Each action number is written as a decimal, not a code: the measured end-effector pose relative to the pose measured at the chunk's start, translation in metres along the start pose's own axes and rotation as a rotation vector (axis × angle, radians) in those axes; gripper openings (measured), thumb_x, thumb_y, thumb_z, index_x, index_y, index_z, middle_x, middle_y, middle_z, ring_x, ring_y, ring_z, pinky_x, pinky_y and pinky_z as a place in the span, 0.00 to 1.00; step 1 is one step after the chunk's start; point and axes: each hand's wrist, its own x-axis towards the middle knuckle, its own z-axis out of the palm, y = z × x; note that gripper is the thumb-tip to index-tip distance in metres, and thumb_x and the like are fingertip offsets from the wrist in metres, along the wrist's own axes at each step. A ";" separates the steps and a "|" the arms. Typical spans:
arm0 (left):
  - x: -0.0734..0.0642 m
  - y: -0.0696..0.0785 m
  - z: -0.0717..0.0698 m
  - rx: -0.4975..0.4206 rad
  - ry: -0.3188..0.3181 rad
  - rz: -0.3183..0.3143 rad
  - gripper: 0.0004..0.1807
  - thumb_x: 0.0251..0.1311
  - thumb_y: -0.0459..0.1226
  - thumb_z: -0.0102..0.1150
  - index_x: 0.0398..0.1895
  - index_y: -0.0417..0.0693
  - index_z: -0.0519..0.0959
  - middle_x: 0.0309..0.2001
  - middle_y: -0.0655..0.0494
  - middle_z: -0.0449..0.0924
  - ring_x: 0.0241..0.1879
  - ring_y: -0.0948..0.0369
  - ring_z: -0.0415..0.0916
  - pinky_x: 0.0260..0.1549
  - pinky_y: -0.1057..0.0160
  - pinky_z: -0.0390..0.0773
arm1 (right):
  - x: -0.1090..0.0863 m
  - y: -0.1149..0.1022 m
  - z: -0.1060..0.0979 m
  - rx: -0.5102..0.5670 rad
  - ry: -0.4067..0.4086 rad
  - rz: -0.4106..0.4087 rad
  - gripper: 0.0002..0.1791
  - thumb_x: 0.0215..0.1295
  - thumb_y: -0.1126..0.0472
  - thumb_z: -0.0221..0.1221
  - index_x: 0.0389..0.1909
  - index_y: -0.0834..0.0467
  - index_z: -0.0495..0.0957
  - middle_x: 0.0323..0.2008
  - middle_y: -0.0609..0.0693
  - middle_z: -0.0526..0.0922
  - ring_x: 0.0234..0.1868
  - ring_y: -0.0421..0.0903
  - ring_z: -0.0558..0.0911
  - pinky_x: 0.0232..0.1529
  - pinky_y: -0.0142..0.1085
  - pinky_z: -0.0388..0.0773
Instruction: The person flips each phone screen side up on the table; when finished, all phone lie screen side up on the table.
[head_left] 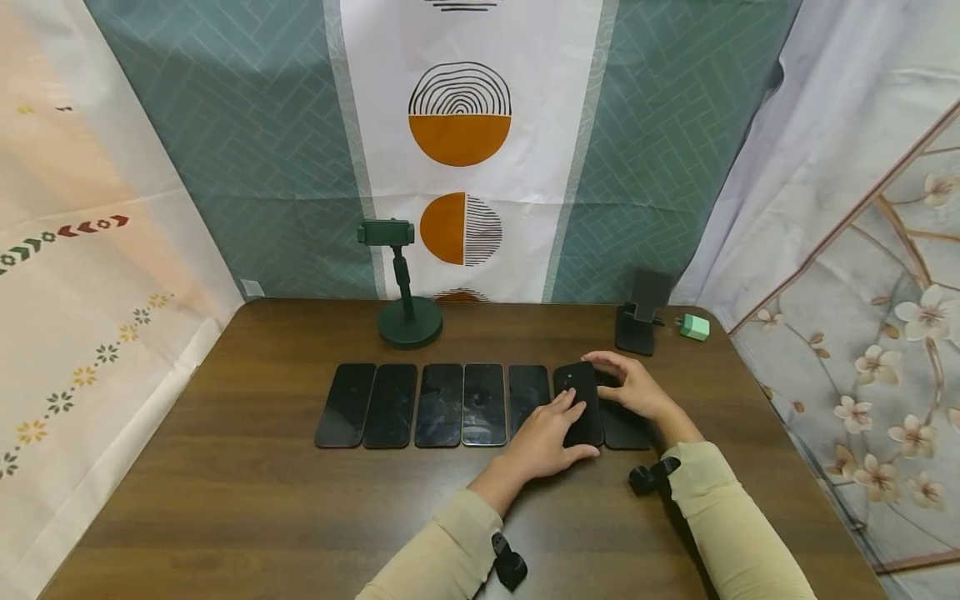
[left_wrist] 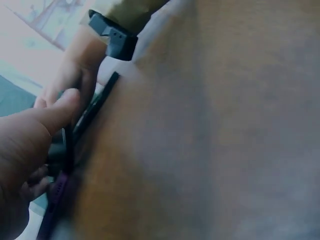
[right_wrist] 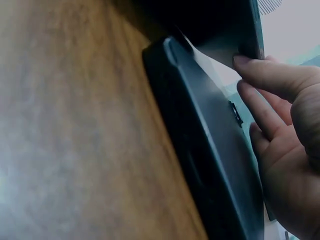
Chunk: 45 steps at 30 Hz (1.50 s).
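A dark smartphone (head_left: pixel 581 417), sixth from the left in a row of phones, is tilted up between both hands. Its camera marks show on the upward face. My left hand (head_left: pixel 543 437) grips it, fingers across the upper surface and thumb by the near edge. At its far right edge, my right hand (head_left: pixel 633 387) pinches it; the right wrist view has the thumb on the edge of the raised phone (right_wrist: pixel 225 30). Under that hand, another black phone (right_wrist: pixel 210 110) lies flat at the row's right end, partly hidden in the head view by the hand.
More dark phones lie side by side to the left, including a shiny one (head_left: pixel 484 404) and the leftmost (head_left: pixel 346 406). Behind stand a green round-based stand (head_left: pixel 409 323), a black phone stand (head_left: pixel 637 327) and a light green charger plug (head_left: pixel 694 327). Curtains border the wooden table (head_left: pixel 247 500).
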 end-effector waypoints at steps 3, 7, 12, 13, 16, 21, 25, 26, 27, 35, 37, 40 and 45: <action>0.001 0.000 -0.004 -0.050 -0.018 -0.007 0.48 0.57 0.58 0.70 0.77 0.48 0.64 0.78 0.47 0.57 0.76 0.54 0.56 0.68 0.51 0.68 | 0.000 -0.001 0.000 0.038 -0.014 -0.011 0.31 0.60 0.77 0.66 0.66 0.69 0.71 0.63 0.69 0.74 0.62 0.63 0.77 0.57 0.27 0.76; 0.001 -0.001 -0.006 -0.094 -0.021 -0.014 0.49 0.55 0.56 0.73 0.77 0.51 0.64 0.77 0.48 0.57 0.75 0.53 0.59 0.67 0.50 0.70 | 0.001 -0.003 -0.001 0.073 -0.031 -0.020 0.33 0.59 0.78 0.66 0.66 0.73 0.69 0.64 0.72 0.72 0.60 0.48 0.80 0.55 0.26 0.77; 0.000 -0.001 -0.004 -0.074 0.019 -0.004 0.44 0.58 0.56 0.71 0.76 0.53 0.67 0.77 0.49 0.60 0.72 0.53 0.64 0.65 0.49 0.72 | 0.003 -0.004 -0.002 0.113 -0.068 -0.029 0.35 0.60 0.77 0.66 0.68 0.74 0.66 0.65 0.74 0.70 0.59 0.40 0.79 0.54 0.28 0.78; 0.000 -0.001 -0.004 -0.074 0.030 -0.001 0.43 0.58 0.55 0.71 0.75 0.54 0.68 0.76 0.49 0.60 0.72 0.53 0.65 0.65 0.49 0.72 | 0.004 -0.004 -0.002 0.123 -0.078 -0.031 0.35 0.60 0.77 0.66 0.69 0.74 0.65 0.65 0.74 0.69 0.60 0.40 0.79 0.54 0.29 0.79; -0.001 -0.002 -0.003 -0.109 0.074 0.014 0.43 0.58 0.53 0.72 0.75 0.53 0.68 0.76 0.49 0.62 0.70 0.52 0.68 0.64 0.51 0.73 | 0.005 -0.004 -0.003 0.149 -0.104 -0.034 0.37 0.61 0.77 0.65 0.70 0.74 0.63 0.67 0.75 0.68 0.60 0.37 0.78 0.55 0.29 0.78; -0.001 -0.006 0.001 -0.216 0.156 0.077 0.46 0.56 0.48 0.76 0.77 0.51 0.65 0.74 0.46 0.64 0.68 0.51 0.69 0.64 0.56 0.73 | 0.006 -0.006 -0.004 0.154 -0.139 -0.035 0.39 0.61 0.76 0.65 0.71 0.76 0.59 0.67 0.75 0.67 0.62 0.38 0.76 0.57 0.29 0.77; -0.002 -0.009 0.004 -0.330 0.181 0.132 0.48 0.55 0.44 0.77 0.78 0.48 0.62 0.74 0.41 0.63 0.65 0.51 0.73 0.59 0.63 0.76 | 0.006 -0.008 -0.004 0.098 -0.164 -0.031 0.41 0.61 0.73 0.67 0.73 0.74 0.58 0.68 0.71 0.69 0.68 0.56 0.72 0.61 0.33 0.74; -0.002 -0.009 0.004 -0.364 0.176 0.137 0.48 0.55 0.43 0.77 0.78 0.48 0.62 0.74 0.40 0.61 0.63 0.52 0.76 0.56 0.66 0.78 | 0.007 -0.009 -0.004 0.082 -0.167 -0.029 0.41 0.62 0.72 0.67 0.73 0.73 0.58 0.68 0.70 0.69 0.69 0.60 0.71 0.63 0.37 0.74; -0.002 -0.009 0.004 -0.401 0.167 0.138 0.49 0.56 0.41 0.76 0.78 0.47 0.61 0.75 0.38 0.60 0.60 0.54 0.78 0.52 0.69 0.79 | 0.007 -0.009 -0.003 0.060 -0.167 -0.027 0.41 0.62 0.71 0.67 0.73 0.72 0.59 0.68 0.69 0.70 0.69 0.64 0.69 0.65 0.41 0.73; -0.004 -0.007 0.005 -0.469 0.159 0.111 0.51 0.56 0.39 0.75 0.78 0.36 0.56 0.78 0.37 0.51 0.56 0.59 0.80 0.47 0.75 0.79 | 0.008 -0.012 0.000 -0.071 -0.135 0.012 0.39 0.64 0.67 0.67 0.74 0.69 0.62 0.68 0.67 0.71 0.69 0.66 0.69 0.67 0.65 0.61; -0.005 -0.008 0.006 -0.414 0.175 0.093 0.51 0.56 0.40 0.75 0.78 0.35 0.55 0.78 0.38 0.50 0.63 0.55 0.75 0.54 0.70 0.77 | 0.007 -0.012 0.001 -0.142 -0.116 0.029 0.39 0.64 0.65 0.68 0.74 0.67 0.63 0.68 0.67 0.71 0.68 0.66 0.70 0.70 0.67 0.53; -0.005 -0.009 0.006 -0.354 0.182 0.059 0.52 0.57 0.42 0.75 0.78 0.34 0.55 0.80 0.41 0.47 0.71 0.52 0.65 0.63 0.63 0.72 | 0.006 -0.010 0.001 -0.247 -0.100 0.033 0.38 0.65 0.62 0.68 0.74 0.64 0.64 0.66 0.66 0.73 0.67 0.65 0.71 0.72 0.69 0.42; -0.006 -0.009 0.007 -0.346 0.204 0.040 0.52 0.53 0.42 0.77 0.77 0.33 0.57 0.80 0.41 0.47 0.74 0.50 0.57 0.66 0.58 0.69 | 0.005 -0.007 0.000 -0.286 -0.105 0.030 0.37 0.65 0.60 0.68 0.73 0.64 0.66 0.66 0.65 0.74 0.67 0.65 0.72 0.72 0.67 0.45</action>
